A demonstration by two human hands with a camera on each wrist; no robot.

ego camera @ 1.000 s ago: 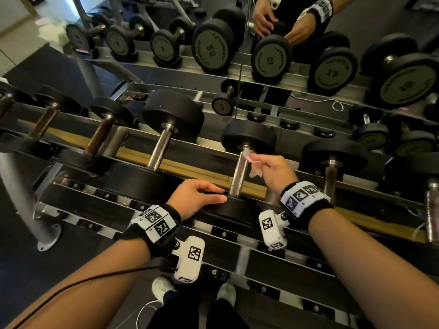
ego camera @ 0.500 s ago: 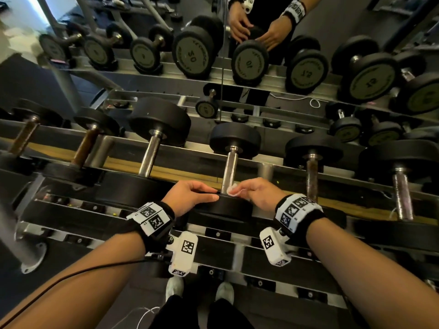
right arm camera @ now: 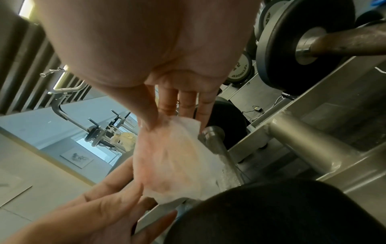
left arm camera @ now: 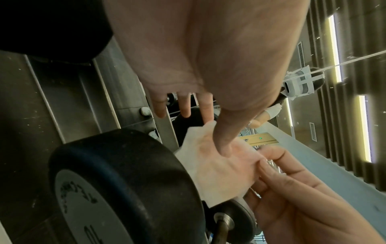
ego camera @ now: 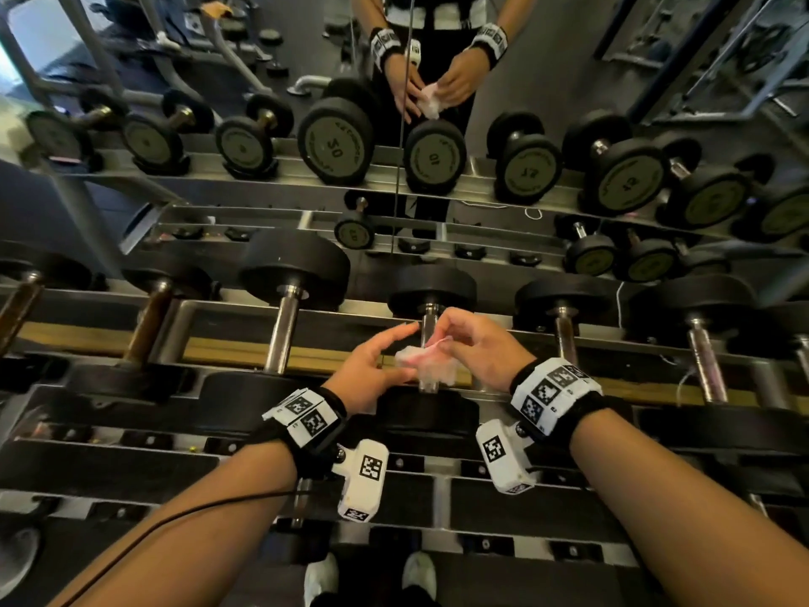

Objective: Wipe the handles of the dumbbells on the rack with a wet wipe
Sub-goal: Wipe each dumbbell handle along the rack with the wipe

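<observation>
Over the rack: both my hands meet above the middle dumbbell of the near row, and the wall mirror (ego camera: 547, 59) behind shows them again from the front.
Wipe: the crumpled white wet wipe (ego camera: 422, 365) hangs between my hands, just in front of the bare steel handle (ego camera: 428, 330) of that black rubber-headed dumbbell (ego camera: 431, 291); from the right wrist view its edge lies against the handle.
My right hand: my right hand (ego camera: 477, 343) pinches the top of the wipe between thumb and forefinger, the other fingers loosely curved beyond it.
My left hand: my left hand (ego camera: 372, 370) has its fingers stretched out nearly straight, and its thumb presses on the wipe from my side; it grips nothing else.
Dumbbell: it lies across the grey metal rack (ego camera: 219, 308), far head on the back rail, near head (ego camera: 420, 414) low under my wrists.
Neighbours: a larger dumbbell with a shiny handle (ego camera: 280, 335) lies to the left, and one with a darker, worn handle (ego camera: 564, 339) to the right.
Wrists: each carries a black band with white marker tags and a white camera block (ego camera: 363, 479).
Below: my white shoes (ego camera: 321, 580) show at the foot of the rack.
</observation>
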